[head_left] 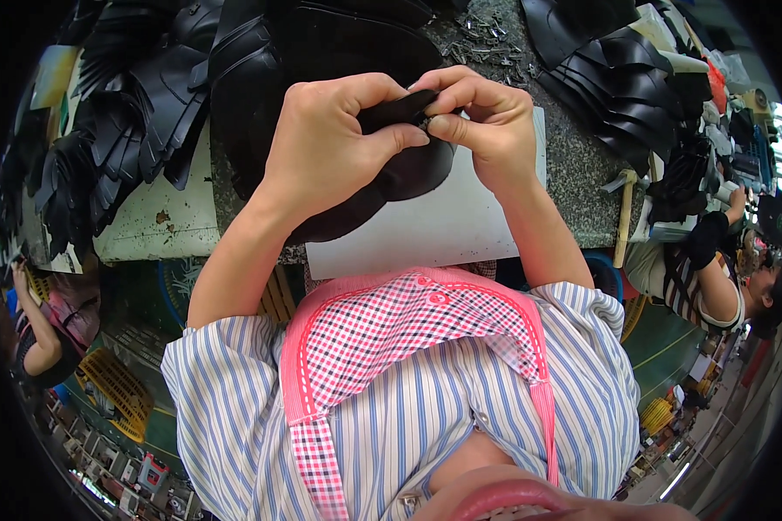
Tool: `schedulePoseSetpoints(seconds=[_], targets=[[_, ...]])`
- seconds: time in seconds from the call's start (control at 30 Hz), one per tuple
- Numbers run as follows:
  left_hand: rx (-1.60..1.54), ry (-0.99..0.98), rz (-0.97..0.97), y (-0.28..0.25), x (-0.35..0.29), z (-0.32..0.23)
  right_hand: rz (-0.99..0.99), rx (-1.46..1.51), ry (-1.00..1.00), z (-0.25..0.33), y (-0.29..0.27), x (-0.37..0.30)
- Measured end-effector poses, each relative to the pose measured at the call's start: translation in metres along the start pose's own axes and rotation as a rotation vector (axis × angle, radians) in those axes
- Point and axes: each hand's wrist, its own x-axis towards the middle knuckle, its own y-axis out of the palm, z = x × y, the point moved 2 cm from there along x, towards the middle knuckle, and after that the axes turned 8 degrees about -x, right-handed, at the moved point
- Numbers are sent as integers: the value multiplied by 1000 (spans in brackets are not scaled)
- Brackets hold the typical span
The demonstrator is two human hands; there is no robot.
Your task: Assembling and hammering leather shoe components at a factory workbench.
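Note:
Both my hands meet over the near part of the worktop, pinching a black leather-like piece (417, 165). My left hand (321, 139) is closed, its thumb and fingers gripping a folded edge or strap of the piece. My right hand (493, 122) pinches the same edge from the other side, fingertips nearly touching the left ones. A small shiny bit (425, 122) shows between the fingertips; it is too small to make out fully. Rounded parts of the black piece hang below my hands over a white sheet (408, 236). More black pieces (245, 95) lie just beyond my left hand.
Small metal pieces (487, 42) lie heaped on the speckled worktop (582, 195). Fanned stacks of black pieces stand at left (143, 117) and right (621, 91). Other people work at far right (712, 278) and far left (45, 334). A yellow basket (113, 391) stands at lower left.

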Motion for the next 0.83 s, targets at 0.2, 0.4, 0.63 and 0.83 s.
schedulePoseSetpoints(seconds=[0.2, 0.4, 0.63, 0.83], targets=[[-103, 144, -54, 6, 0, 3, -12, 180, 45, -1, -3, -2], [-229, 186, 6, 12, -8, 6, 114, 158, 85, 11, -7, -9], [-204, 54, 18, 12, -4, 10, 32, 153, 114, 9, -4, -17], [-212, -18, 28, 16, -3, 11, -125, -141, -151, 1, -8, -28]])
